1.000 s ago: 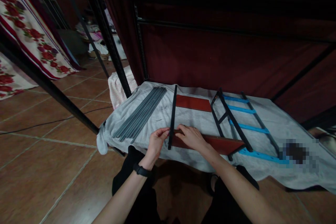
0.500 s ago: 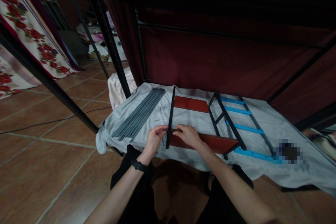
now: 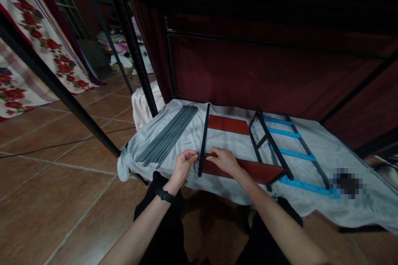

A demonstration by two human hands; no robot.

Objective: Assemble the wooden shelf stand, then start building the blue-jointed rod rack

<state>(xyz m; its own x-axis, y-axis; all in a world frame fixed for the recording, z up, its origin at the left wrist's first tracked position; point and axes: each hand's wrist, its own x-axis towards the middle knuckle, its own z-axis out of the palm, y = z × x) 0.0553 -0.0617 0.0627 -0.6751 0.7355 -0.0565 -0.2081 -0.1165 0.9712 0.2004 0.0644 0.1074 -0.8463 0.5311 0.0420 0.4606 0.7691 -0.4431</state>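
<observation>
My left hand (image 3: 185,163) is closed in a pinch beside the lower end of a black metal bar (image 3: 204,138). Whatever sits between its fingertips is too small to make out. Across the bar, my right hand (image 3: 224,160) curls its fingers over the upper edge of a reddish-brown board (image 3: 256,170), near the end that meets the bar. A second reddish-brown board (image 3: 228,124) lies farther back, its left end against the same bar. At the boards' right ends stands a black metal frame (image 3: 264,137) with a crosspiece.
Several grey tubes (image 3: 169,136) lie in a bundle on the grey cloth (image 3: 329,149), left of the bar. Small metal pieces (image 3: 188,143) lie between. To the right is a rack with blue slats (image 3: 297,154). A black post (image 3: 62,85) slants at left; a dark structure overhangs.
The view has shifted slightly, so the scene sits a little lower and farther right. My right fingers have changed their grip near the board's end; my left hand stays beside the bar.
</observation>
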